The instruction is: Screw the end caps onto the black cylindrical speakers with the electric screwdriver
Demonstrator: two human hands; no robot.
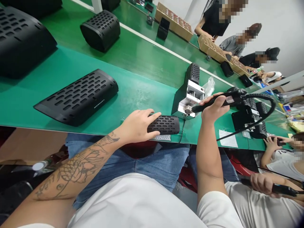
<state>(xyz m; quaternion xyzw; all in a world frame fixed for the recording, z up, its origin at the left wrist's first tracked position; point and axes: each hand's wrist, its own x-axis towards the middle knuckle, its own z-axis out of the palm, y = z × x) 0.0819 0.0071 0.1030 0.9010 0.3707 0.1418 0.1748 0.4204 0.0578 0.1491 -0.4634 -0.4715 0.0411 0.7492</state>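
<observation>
My left hand [140,126] grips the left end of a black perforated housing [167,124], thumb on the near side and fingers over the far side. The housing lies near the table's front edge, with a piece of bubble wrap [163,137] beside it. In my right hand [215,106] is a black electric screwdriver [206,105], its cable looping to the right. The screwdriver's tip end is at the metal front of a small screw feeder [184,100]; I cannot make out a screw on the tip.
A larger black housing [83,95] lies to the left on the green table [140,95], with another [101,30] farther back. Behind the feeder stands one more perforated housing [193,72]. Co-workers sit opposite; at right, a co-worker's hand [262,183] holds a dark tool.
</observation>
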